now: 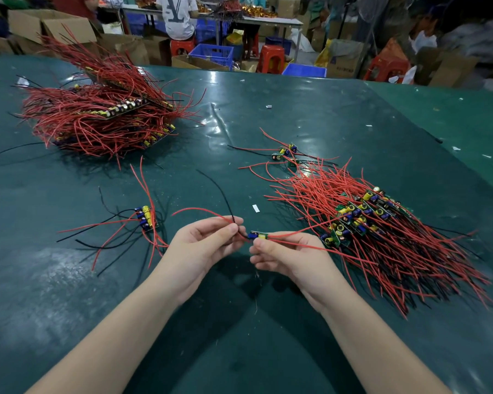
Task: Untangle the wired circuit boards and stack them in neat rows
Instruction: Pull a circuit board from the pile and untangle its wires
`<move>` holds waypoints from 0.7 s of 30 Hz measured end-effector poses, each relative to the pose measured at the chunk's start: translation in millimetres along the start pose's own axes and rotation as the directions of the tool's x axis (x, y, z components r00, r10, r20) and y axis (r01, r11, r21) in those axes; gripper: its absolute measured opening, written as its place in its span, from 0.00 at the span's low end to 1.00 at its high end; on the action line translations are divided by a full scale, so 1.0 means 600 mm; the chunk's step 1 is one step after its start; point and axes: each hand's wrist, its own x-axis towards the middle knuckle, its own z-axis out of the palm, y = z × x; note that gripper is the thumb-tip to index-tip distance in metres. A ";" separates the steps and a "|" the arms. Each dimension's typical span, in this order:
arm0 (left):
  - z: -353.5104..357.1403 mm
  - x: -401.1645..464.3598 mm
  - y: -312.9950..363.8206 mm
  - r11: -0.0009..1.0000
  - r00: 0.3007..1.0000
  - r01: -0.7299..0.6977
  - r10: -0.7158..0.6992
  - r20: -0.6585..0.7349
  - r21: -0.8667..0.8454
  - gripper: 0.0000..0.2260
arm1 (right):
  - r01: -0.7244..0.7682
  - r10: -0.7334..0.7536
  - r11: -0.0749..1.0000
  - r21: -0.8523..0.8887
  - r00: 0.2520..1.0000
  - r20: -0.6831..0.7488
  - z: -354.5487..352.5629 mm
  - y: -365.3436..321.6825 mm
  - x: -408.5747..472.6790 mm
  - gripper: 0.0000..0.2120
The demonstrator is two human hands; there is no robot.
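Observation:
A small green circuit board [258, 235] with red and black wires hangs just above the green table [239, 115], between my hands. My left hand [202, 245] pinches its red and black wires near the board. My right hand [285, 257] pinches the board's other end, where red wires run off to the right. A tangled heap of wired boards [362, 220] lies right of my hands. A short row of stacked boards [146, 218] stands to the left.
A large pile of stacked boards with red wires [103, 115] sits at the far left. A few loose boards [285, 153] lie behind the tangled heap. Beyond the table's far edge are cardboard boxes, blue crates [212, 54], red stools and people at another bench.

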 end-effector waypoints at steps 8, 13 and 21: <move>0.004 -0.001 -0.005 0.983 0.986 -0.149 0.155 -0.055 0.111 0.06 | -0.083 0.060 0.984 0.159 0.988 0.141 -0.001 -0.002 -0.002 0.07; 0.004 -0.005 -0.003 0.971 0.980 -0.193 0.197 -0.022 0.139 0.07 | -0.100 0.078 0.980 0.175 0.988 0.131 -0.003 -0.001 0.000 0.09; 0.012 -0.007 -0.002 0.937 0.974 -0.226 0.218 0.060 0.265 0.14 | -0.149 0.143 0.957 0.250 0.989 0.039 -0.006 0.000 0.008 0.09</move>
